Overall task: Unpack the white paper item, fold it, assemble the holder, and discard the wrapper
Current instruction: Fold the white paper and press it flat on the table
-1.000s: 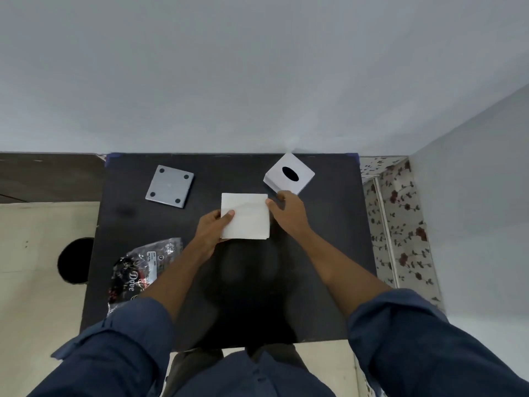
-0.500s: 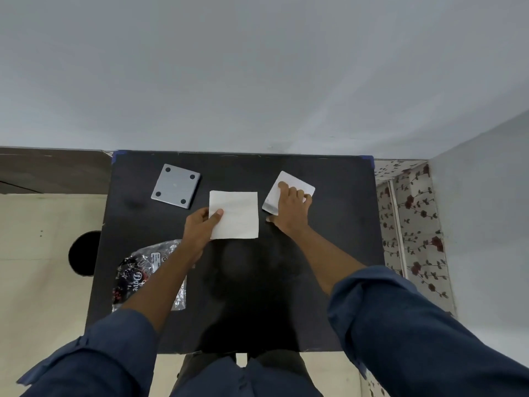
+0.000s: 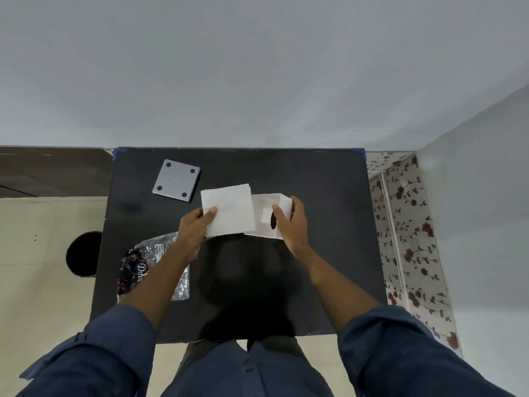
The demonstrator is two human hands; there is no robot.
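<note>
A folded white paper stack (image 3: 229,209) is held above the middle of the black table (image 3: 329,196) by my left hand (image 3: 196,227), thumb on top at its left edge. Right beside it, my right hand (image 3: 292,222) grips the white holder box (image 3: 264,210), tipped on its side so its hollow inside faces me and the oval slot shows by my thumb. The paper's right edge overlaps the box's open side. A grey square base plate (image 3: 176,180) with corner holes lies at the back left. The crinkled plastic wrapper (image 3: 143,267) lies at the front left, partly under my left forearm.
A round dark bin opening (image 3: 81,253) sits on the floor just left of the table. A floral patterned surface (image 3: 406,224) runs along the table's right side. Walls stand behind and to the right.
My right hand picked the holder box up from the back right and tipped it onto its side next to the paper. My left hand lifted the paper stack towards the box.
</note>
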